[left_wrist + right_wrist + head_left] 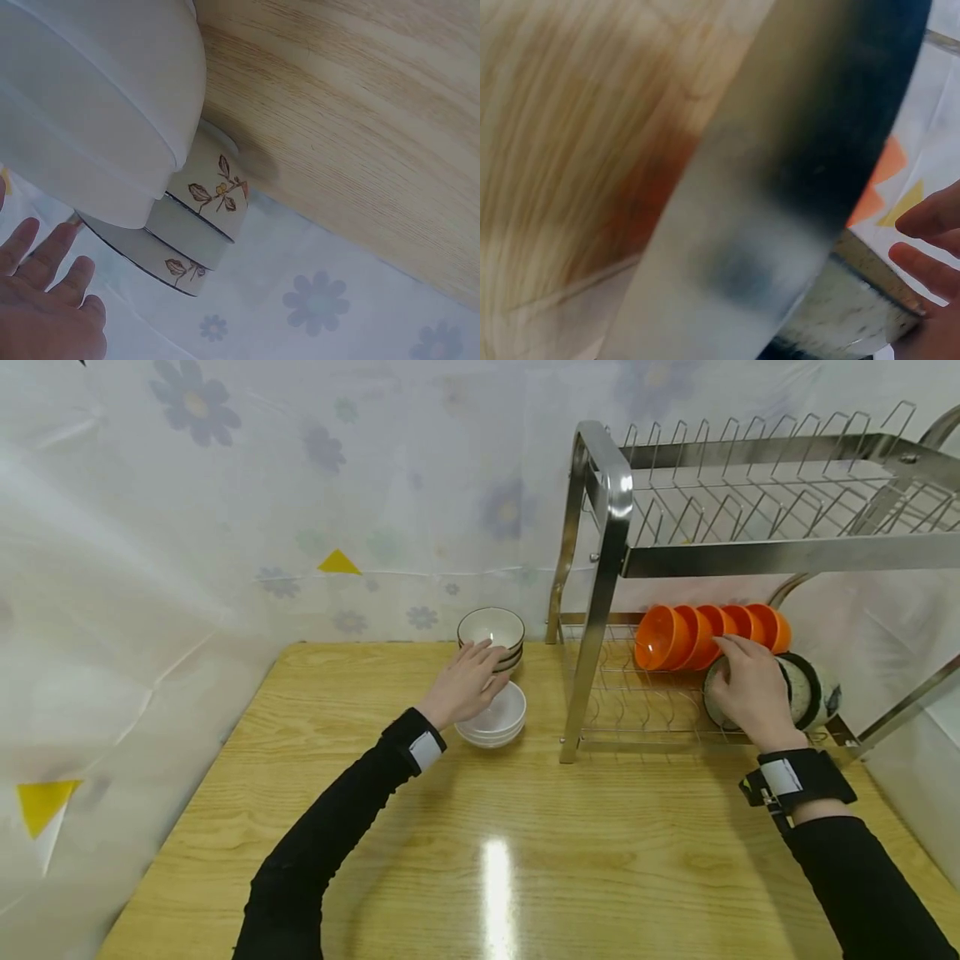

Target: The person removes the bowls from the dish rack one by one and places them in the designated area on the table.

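Note:
My left hand [467, 683] is held over a stack of white bowls [491, 727], fingers straight and spread, gripping nothing. Just behind, under its fingertips in the head view, stands a stack of cream bowls [491, 625] with dark rims and a leaf pattern [217, 191]. On the rack's lower shelf, my right hand [753, 697] is at speckled bowls [817, 693] with dark rims, standing on edge. In the right wrist view, its extended fingers [926, 274] appear free of the nearby speckled bowl [847, 307]; the thumb is hidden there. Orange bowls [660, 639] stand in a row behind this hand.
A two-tier metal dish rack [600, 602] stands at the right, its upright post between the hands and its wire upper tier [757, 510] above the right hand. The wooden table [420, 860] meets a flowered plastic sheet [405, 510] at the back.

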{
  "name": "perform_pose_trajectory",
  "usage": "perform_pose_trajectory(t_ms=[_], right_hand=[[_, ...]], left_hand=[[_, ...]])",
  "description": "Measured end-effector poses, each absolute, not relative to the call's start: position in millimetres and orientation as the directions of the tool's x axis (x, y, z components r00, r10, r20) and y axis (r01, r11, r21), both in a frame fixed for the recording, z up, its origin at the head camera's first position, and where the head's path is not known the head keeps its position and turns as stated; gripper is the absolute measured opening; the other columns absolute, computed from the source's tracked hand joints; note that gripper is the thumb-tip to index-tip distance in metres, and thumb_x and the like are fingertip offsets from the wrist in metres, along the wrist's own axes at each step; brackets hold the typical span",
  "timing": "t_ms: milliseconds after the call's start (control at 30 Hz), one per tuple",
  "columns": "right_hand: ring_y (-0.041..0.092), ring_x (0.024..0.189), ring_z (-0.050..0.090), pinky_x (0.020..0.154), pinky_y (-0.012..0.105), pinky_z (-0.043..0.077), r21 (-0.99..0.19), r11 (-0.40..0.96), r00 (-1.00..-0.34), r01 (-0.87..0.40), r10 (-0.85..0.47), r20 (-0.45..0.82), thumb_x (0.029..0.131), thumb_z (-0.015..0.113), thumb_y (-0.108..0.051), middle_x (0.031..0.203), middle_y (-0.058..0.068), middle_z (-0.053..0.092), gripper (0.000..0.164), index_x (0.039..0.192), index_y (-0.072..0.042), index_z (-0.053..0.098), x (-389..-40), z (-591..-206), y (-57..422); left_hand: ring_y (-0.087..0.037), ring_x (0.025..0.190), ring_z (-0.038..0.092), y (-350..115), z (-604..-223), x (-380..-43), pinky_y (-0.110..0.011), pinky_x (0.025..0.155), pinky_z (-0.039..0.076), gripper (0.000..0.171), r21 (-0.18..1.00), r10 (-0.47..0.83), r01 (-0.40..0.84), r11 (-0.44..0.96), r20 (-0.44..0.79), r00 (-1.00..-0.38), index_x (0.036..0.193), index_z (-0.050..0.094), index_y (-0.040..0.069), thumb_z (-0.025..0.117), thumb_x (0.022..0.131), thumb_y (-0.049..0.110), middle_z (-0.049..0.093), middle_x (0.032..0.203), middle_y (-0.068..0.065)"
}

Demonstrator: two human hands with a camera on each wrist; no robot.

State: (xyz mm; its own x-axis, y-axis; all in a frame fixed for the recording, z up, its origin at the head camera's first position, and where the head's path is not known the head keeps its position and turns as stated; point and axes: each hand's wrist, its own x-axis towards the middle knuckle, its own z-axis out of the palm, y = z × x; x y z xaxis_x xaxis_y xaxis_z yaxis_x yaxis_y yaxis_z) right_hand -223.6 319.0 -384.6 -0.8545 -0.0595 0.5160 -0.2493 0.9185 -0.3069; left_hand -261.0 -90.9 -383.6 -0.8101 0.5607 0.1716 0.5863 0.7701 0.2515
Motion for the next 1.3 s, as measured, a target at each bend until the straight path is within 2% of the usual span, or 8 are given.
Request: perform_pose_trajectory(t_ms=[367, 600, 833, 1067, 1300], right_hand=[[0.058, 0.108, 0.05, 0.101, 0.07, 0.042, -0.189, 0.953, -0.855, -0.238, -0.114, 0.506, 0.08, 0.057, 0.014, 0.116, 0.04, 0.056, 0.047, 0.127, 0.019, 0.054, -223, -396, 334], [0.055, 0.106, 0.053, 0.099, 0.066, 0.045, -0.072, 0.965, -0.827, -0.253, -0.177, 0.533, 0.073, 0.067, 0.02, 0.113, 0.038, 0.057, 0.048, 0.12, 0.016, 0.058, -224, -403, 339], [0.054, 0.108, 0.053, 0.101, 0.065, 0.046, -0.034, 0.961, -0.8, -0.274, -0.208, 0.563, 0.073, 0.067, 0.021, 0.115, 0.035, 0.058, 0.043, 0.115, 0.015, 0.062, -225, -406, 340], [0.053, 0.111, 0.053, 0.102, 0.066, 0.046, 0.011, 0.956, -0.801, -0.293, -0.252, 0.543, 0.075, 0.068, 0.019, 0.12, 0.035, 0.058, 0.042, 0.117, 0.015, 0.064, -223, -405, 341], [0.048, 0.109, 0.055, 0.103, 0.058, 0.048, 0.115, 0.934, -0.729, -0.338, -0.337, 0.595, 0.076, 0.063, 0.019, 0.116, 0.032, 0.061, 0.038, 0.114, 0.015, 0.066, -224, -400, 340]], left_hand=[[-0.033, 0.153, 0.03, -92, -385, -257, -0.049, 0.131, 0.016, 0.047, 0.261, 0.586, 0.616, 0.744, 0.191, -0.788, 0.152, 0.044, 0.007, 0.046, 0.109, 0.027, 0.046, 0.157, -0.012], [-0.032, 0.153, 0.031, -92, -385, -256, -0.047, 0.131, 0.017, 0.047, 0.247, 0.592, 0.623, 0.742, 0.194, -0.782, 0.151, 0.044, 0.008, 0.046, 0.108, 0.027, 0.047, 0.156, -0.012], [-0.031, 0.154, 0.031, -92, -386, -254, -0.045, 0.131, 0.016, 0.047, 0.244, 0.588, 0.618, 0.748, 0.189, -0.787, 0.151, 0.044, 0.008, 0.047, 0.108, 0.027, 0.047, 0.156, -0.012], [-0.032, 0.154, 0.03, -94, -386, -252, -0.047, 0.131, 0.017, 0.047, 0.249, 0.589, 0.62, 0.744, 0.194, -0.785, 0.151, 0.044, 0.007, 0.046, 0.108, 0.028, 0.047, 0.156, -0.012], [-0.034, 0.153, 0.031, -97, -386, -250, -0.048, 0.131, 0.017, 0.047, 0.272, 0.581, 0.615, 0.74, 0.204, -0.788, 0.15, 0.045, 0.006, 0.045, 0.109, 0.028, 0.047, 0.156, -0.013]])
